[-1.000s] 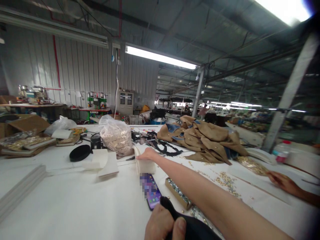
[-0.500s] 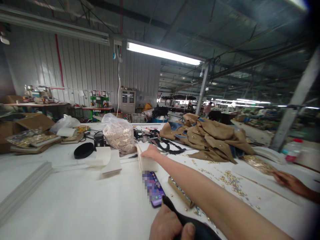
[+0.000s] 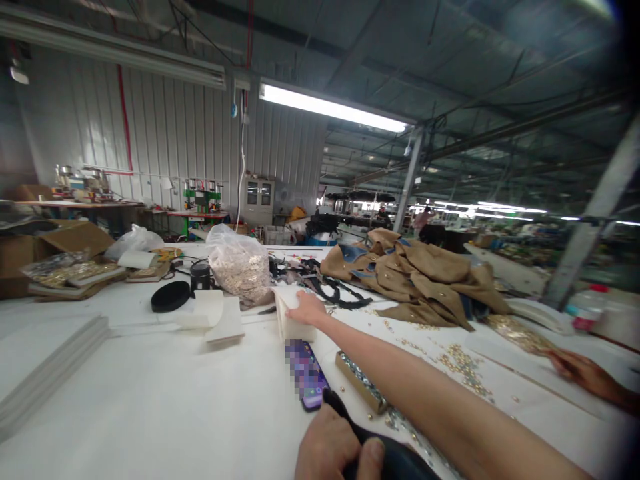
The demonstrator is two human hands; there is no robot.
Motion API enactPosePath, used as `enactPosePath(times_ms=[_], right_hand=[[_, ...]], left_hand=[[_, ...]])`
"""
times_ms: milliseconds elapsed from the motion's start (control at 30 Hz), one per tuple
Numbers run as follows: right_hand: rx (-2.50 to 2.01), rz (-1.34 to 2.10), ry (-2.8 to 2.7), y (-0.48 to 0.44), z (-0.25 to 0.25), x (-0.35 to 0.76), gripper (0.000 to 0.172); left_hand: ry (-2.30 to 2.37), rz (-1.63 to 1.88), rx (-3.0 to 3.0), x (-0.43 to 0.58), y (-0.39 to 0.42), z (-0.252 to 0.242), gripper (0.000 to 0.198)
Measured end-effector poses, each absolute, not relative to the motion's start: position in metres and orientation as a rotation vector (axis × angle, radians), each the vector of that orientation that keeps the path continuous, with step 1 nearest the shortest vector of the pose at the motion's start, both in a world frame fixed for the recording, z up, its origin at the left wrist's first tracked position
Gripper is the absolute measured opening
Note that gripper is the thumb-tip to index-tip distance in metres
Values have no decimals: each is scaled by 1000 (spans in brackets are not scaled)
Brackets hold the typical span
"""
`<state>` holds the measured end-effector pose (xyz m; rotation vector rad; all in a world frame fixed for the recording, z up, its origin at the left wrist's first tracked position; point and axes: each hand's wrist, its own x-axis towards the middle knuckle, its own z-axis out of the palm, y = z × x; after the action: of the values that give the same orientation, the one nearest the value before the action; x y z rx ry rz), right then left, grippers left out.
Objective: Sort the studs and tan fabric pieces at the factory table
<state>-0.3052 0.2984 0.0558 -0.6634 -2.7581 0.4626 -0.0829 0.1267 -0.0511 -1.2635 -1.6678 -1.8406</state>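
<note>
My left hand (image 3: 333, 445) is at the bottom middle, closed around a dark black piece (image 3: 395, 460) with a narrow pointed end; its kind is unclear. My right arm stretches across from the lower right. My right hand (image 3: 306, 310) grips the upper edge of a folded stack of white sheets (image 3: 295, 328), fingertips partly hidden. A phone (image 3: 309, 377) with a lit screen lies just in front of the stack. Beside my forearm sits a narrow brown box (image 3: 357, 383) holding small silvery pieces.
Another person's hand (image 3: 580, 370) touches a bag of gold pieces (image 3: 520, 333) at right. Loose gold studs (image 3: 463, 367) scatter over the white table (image 3: 175, 413). Brown garments (image 3: 420, 270) are heaped behind. A filled plastic bag (image 3: 243, 267) and black round lid (image 3: 171, 296) stand left.
The view has shifted slightly. My right hand stays on the white stack, its fingers slightly changed in pose. My left hand keeps hold of the black piece.
</note>
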Motion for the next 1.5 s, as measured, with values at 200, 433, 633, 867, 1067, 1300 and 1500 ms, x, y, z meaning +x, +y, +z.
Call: enactPosePath(times_ms=[200,433,633,867,1067,1300,1500], right_hand=[[-721,505,-2599,308,72,-296,89],[-41,988,-2542,286,88,-206,88],[278,1399,-2655,258,94,-115,93],[428,1475,-2839,253,112,-86,90],[452,1691,-2813,252,107,-77,94],[422,1824,-2717,249,96,-76,92],[239,2049,-2606,238,88,-77,91]], left_hand=[[-1767,-1837,-1276,-84,114,-40,49],[-1911,-2414,-983,-77,100,-12,57],[-1631,-2850,-534,-104,81,8,73],[-1707,-2563,-576,-120,65,10,51],[-1781,-2472,-581,-120,65,7,54],[-1839,-2401,-536,-116,64,9,53],[-1883,-2437,-437,-111,62,6,56]])
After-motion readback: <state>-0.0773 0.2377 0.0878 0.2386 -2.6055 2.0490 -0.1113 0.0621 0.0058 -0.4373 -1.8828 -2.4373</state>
